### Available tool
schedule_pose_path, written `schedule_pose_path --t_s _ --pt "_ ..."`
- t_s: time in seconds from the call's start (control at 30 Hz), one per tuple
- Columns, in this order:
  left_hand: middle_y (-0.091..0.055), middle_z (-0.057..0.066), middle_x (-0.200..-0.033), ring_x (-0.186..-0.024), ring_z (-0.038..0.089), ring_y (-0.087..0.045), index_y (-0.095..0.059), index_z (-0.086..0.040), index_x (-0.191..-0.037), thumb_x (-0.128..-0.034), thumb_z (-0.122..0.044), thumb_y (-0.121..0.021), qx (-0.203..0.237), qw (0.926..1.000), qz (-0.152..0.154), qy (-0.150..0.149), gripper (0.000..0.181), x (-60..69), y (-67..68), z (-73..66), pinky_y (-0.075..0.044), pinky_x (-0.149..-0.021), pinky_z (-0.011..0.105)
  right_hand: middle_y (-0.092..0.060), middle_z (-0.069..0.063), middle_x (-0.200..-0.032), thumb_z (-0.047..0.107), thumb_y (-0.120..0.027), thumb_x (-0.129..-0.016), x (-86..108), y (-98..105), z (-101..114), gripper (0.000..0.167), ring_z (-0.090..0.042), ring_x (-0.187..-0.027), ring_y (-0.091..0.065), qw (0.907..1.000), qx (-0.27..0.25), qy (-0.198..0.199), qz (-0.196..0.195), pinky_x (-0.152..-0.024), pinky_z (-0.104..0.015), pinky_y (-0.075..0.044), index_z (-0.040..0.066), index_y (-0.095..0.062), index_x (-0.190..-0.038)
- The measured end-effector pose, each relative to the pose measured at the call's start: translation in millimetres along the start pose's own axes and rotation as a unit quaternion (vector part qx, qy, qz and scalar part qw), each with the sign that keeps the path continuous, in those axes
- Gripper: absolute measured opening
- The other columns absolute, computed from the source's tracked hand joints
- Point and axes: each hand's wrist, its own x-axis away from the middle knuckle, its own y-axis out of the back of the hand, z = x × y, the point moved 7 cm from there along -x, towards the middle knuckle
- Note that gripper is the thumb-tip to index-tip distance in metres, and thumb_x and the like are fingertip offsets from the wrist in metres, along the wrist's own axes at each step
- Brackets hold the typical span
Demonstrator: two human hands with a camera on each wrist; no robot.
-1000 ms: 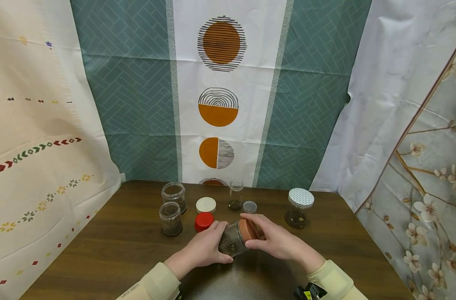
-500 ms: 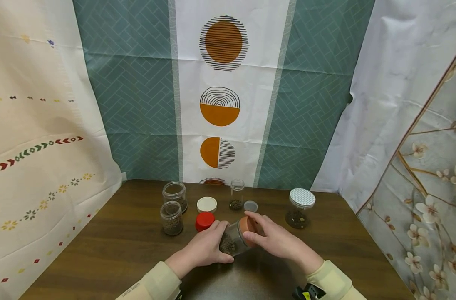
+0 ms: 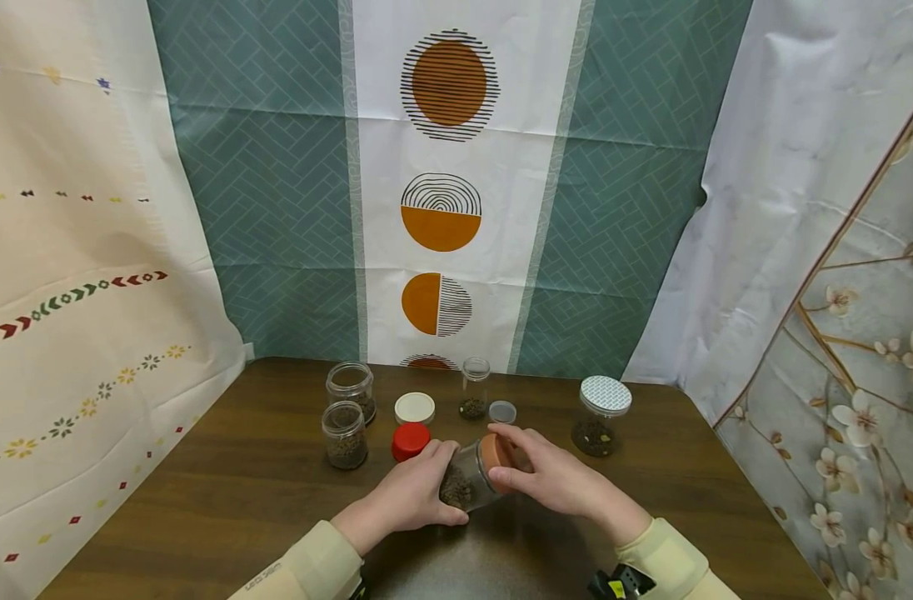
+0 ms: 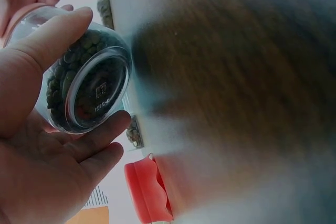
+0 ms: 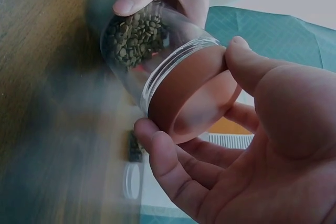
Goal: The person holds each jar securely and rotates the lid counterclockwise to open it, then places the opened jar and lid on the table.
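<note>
A clear jar (image 3: 459, 483) of small dark pellets is tilted just above the table, its base toward the left and its orange-brown lid (image 3: 495, 461) toward the right. My left hand (image 3: 410, 492) grips the jar's body near the base, thumb on one side and fingers on the other. Around the lid's edge curl the thumb and fingertips of my right hand (image 3: 557, 477). The lid sits on the jar's mouth in the right wrist view, and the pellets (image 5: 136, 38) lie toward the base. Just beyond my left fingers is a red lid (image 3: 411, 442).
Two uncovered jars, a nearer one (image 3: 345, 437) and a farther one (image 3: 351, 382), stand at the left. A cream lid (image 3: 415, 408), a narrow jar (image 3: 475, 387) and a small grey lid (image 3: 502, 412) are at the back. A jar with a patterned lid (image 3: 605, 395) stands right.
My right fingers have shifted slightly around the orange-brown lid. The left hand keeps its grip on the jar, and the view has moved a little.
</note>
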Motion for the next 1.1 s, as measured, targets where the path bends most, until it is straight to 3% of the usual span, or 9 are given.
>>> schedule_pose_path --t_s 0.17,0.63,0.93,1.1 --pt "-0.059 0.006 -0.122 -0.098 0.02 -0.064 -0.052 -0.005 -0.147 -0.0784 -0.043 -0.102 0.002 1.0 0.002 0.002 0.093 -0.3 -0.1 -0.2 -0.059 -0.087 0.042 -0.057 -0.015 -0.147 0.05 -0.071 -0.107 1.2 0.6 0.1 0.069 -0.029 -0.122 -0.062 1.0 -0.001 0.003 0.003 -0.099 -0.056 -0.054 0.023 -0.047 -0.167" --pt "-0.059 0.005 -0.121 -0.099 0.02 -0.064 -0.053 -0.006 -0.147 -0.0784 -0.042 -0.102 0.005 1.0 0.002 0.001 0.092 0.3 -0.2 -0.7 -0.059 -0.087 0.043 -0.057 -0.012 -0.147 0.049 -0.075 -0.105 3.1 2.1 3.3 0.068 -0.026 -0.114 -0.064 0.9998 0.005 0.019 -0.004 -0.092 -0.052 -0.055 0.025 -0.051 -0.164" --pt "-0.06 0.004 -0.121 -0.101 0.021 -0.065 -0.053 -0.006 -0.147 -0.0775 -0.042 -0.103 0.012 0.9999 0.0 0.002 0.093 1.3 0.8 1.2 -0.059 -0.088 0.044 -0.057 -0.007 -0.148 0.052 -0.078 -0.102 3.9 5.7 4.3 0.069 -0.023 -0.116 -0.064 0.9998 0.007 0.015 -0.015 -0.096 -0.05 -0.056 0.03 -0.053 -0.163" --pt "-0.066 0.007 -0.13 -0.11 0.024 -0.068 -0.049 -0.007 -0.153 -0.0765 -0.041 -0.103 0.015 0.9998 -0.011 0.003 0.1 3.7 5.3 2.5 -0.059 -0.093 0.048 -0.057 -0.007 -0.147 0.049 -0.079 -0.102 4.1 12.4 4.6 0.069 -0.022 -0.118 -0.064 0.9994 -0.009 0.015 -0.031 -0.099 -0.049 -0.058 0.032 -0.052 -0.163"
